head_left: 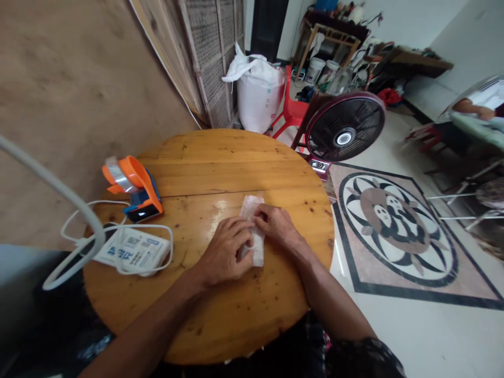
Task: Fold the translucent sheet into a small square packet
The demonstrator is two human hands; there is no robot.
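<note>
On the wooden table lies a narrow, whitish, semi-clear strip that looks like bubble wrap (258,253); whether anything is inside it I cannot tell. My left hand (227,248) is over its left side, fingers curled onto it and thumb near the lower end. From the right, my right hand (277,223) pinches the strip's upper part, with the fingertips bent down against it. Both hands cover much of the strip's middle, while its far end and lower right corner show.
The round wooden table (205,157) bears an orange-and-blue tape dispenser (134,184) and a white printed box (132,251) with a white cable (169,236) at left. A fan (344,128), a red chair (293,107) and a white sack (260,94) stand beyond. A person's arm (474,108) shows far right.
</note>
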